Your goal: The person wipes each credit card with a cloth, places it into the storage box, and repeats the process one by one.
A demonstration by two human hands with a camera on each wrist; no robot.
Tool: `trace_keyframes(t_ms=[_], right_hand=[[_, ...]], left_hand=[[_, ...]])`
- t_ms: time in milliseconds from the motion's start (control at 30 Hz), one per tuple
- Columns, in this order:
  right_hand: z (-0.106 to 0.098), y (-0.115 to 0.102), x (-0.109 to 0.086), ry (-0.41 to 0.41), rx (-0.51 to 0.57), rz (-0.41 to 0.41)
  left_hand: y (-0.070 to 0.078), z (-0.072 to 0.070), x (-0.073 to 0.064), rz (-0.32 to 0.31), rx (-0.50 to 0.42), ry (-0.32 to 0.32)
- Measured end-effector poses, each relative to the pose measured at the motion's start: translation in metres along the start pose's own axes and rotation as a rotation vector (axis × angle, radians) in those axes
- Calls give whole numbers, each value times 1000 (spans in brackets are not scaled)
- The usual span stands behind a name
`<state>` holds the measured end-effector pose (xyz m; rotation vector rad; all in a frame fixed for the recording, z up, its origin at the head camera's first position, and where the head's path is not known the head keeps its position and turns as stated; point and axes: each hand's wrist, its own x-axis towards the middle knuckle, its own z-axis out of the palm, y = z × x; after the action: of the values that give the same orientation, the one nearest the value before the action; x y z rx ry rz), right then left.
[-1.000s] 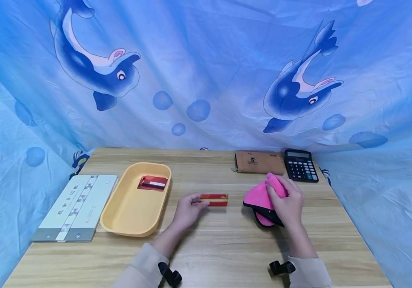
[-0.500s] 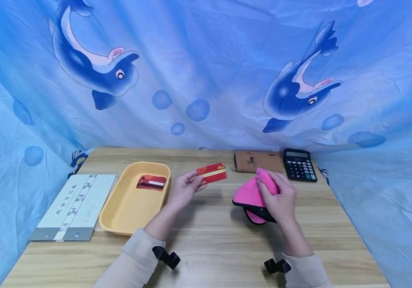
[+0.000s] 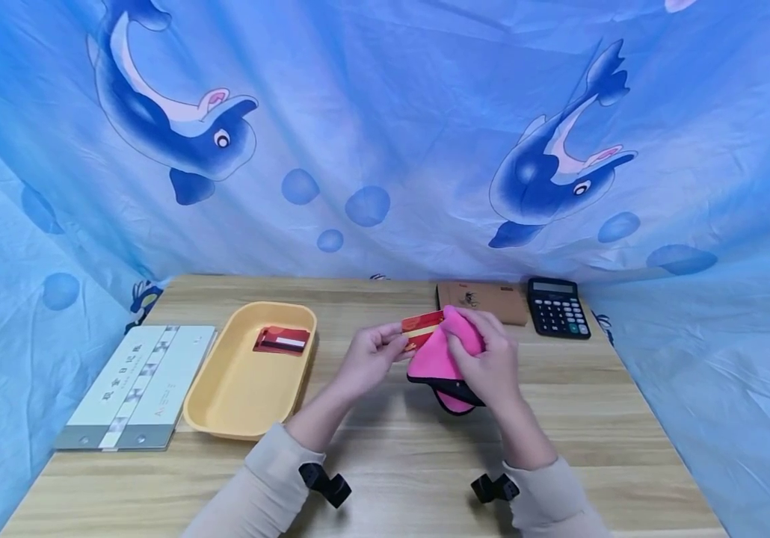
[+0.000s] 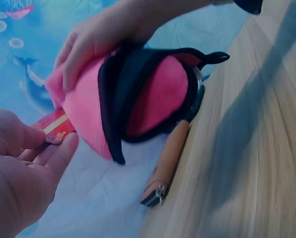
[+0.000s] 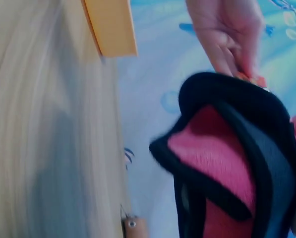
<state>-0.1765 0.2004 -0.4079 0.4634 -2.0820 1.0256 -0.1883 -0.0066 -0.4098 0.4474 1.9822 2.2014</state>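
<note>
Between the thumb and fingers of my left hand (image 3: 371, 364) is a red card (image 3: 417, 333) with a gold stripe, pinched by one end above the table. My right hand (image 3: 493, 362) grips a folded pink cloth (image 3: 433, 360) with black edging and dark grey inner parts; a black loop sticks out in the left wrist view. The card's far end meets the pink cloth (image 4: 90, 109) and is partly hidden by it. In the right wrist view the cloth (image 5: 212, 144) covers most of the card, and only a bit of red shows by the left fingers.
A yellow tray (image 3: 196, 403) left of my hands holds red cards (image 3: 282, 340). Beyond its left side lies a pale ledger book (image 3: 136, 388). At the back right are a brown zip wallet (image 3: 493, 299) and a black calculator (image 3: 558, 308). A dolphin-print curtain hangs behind.
My left hand has lifted the card off the table area and moved it right. My right hand has brought the cloth leftward, and the card and cloth now meet.
</note>
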Motion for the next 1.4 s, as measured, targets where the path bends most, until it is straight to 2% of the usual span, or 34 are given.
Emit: trace_keyframes(t_ms=[133,267,400,500,667,767,833,933,1100,1200,1267,1400], right_hand=[[16,-12,-1,25,-29,-47],[31,-26,-2,-12,40,-100],[36,-33,-3,-41,82,-153],[35,-28,-4,-33,62,-174],[26,-11,-4,30,-43,-94],[22,-6,-3,84,-101,-32],[23,-7,-2,100,-116,-19],[29,-13,-3,88,-99,-49],[41,-28,-8,-7,-7,-147],[42,-32,-9,-44,37,-182],[42,-31,-9,-33,36,-189],[39,-28,-8,19,8,-158]], left_hand=[[2,3,-2,51,137,-17],[3,2,-3,54,199,-21],[4,-1,-4,47,200,-45],[4,-2,-4,55,206,-30],[1,-4,-3,38,191,51],[0,-6,-4,50,172,77],[0,-6,-4,68,161,81],[-2,-4,-3,88,157,38],[-6,-4,-4,100,144,-81],[-6,-6,-5,95,117,-104],[-6,-7,-5,88,116,-87],[-4,-8,-5,55,140,-5]])
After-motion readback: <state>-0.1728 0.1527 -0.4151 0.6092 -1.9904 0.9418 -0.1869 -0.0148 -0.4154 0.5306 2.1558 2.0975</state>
